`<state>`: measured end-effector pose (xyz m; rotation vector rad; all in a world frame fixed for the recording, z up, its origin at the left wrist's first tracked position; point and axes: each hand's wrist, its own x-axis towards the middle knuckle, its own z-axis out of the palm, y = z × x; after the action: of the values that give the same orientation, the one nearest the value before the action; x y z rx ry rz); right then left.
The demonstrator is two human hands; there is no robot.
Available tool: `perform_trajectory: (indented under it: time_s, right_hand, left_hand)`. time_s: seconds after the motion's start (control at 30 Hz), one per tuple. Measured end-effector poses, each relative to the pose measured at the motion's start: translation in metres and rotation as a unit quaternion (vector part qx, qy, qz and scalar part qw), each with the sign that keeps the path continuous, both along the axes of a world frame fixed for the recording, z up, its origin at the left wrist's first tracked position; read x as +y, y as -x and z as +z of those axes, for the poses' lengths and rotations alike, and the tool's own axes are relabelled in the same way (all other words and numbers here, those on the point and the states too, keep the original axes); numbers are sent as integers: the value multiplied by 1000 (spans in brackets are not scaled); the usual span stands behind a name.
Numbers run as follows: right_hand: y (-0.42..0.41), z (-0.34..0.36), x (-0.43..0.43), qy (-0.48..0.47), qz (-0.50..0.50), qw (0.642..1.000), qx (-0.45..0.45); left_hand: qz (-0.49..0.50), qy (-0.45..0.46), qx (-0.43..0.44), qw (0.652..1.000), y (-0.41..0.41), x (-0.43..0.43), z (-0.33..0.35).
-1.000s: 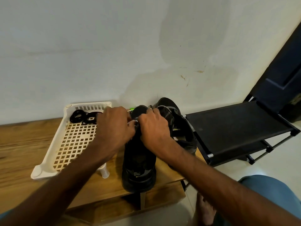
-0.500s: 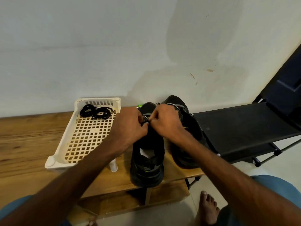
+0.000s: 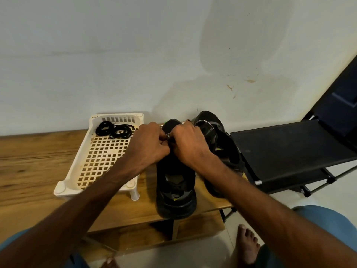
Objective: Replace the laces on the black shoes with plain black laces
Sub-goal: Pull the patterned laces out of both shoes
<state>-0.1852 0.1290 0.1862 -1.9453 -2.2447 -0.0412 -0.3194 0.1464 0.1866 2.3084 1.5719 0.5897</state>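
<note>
Over the near shoe [image 3: 175, 190], left hand [image 3: 146, 147] and right hand [image 3: 191, 145] tight on speckled lace [image 3: 167, 135], fingertips hidden.

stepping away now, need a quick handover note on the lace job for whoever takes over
Left hand and right hand: both pinch the speckled lace over the near shoe's far half.
Far shoe stands beside it on the wooden bench, its own patterned lace in.
Plain black laces lie coiled in the white tray.
Done: no black lace threaded yet, as far as shows.
Left: pull both old laces, thread the black ones.
</note>
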Motion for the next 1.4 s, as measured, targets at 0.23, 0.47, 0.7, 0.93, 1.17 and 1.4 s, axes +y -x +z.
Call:
perform_trajectory:
  time_s: [0.23, 0.47, 0.7, 0.93, 1.17, 1.4]
  right_hand:
    - [-25, 12, 8, -7, -40, 959, 279]
    - [-64, 19, -2, -208, -152, 897, 359]
    - [-3, 10, -2, -22, 11, 1000, 11]
    - [-11, 5, 3, 27, 11, 992, 123]
    - [-72, 51, -3, -432, -76, 811, 387]
    - [-59, 13, -7, -103, -80, 981, 143]
  left_hand:
    - [13, 9, 0, 1000, -2, -1, 6]
    - [14, 13, -14, 1000, -2, -3, 7]
    - [-2, -2, 5, 1000, 0, -2, 5]
    - [-4, -3, 31, 1000, 2, -3, 5]
    - [18, 4, 19, 1000, -2, -4, 7]
    - [28, -2, 49, 998, -6, -9, 6]
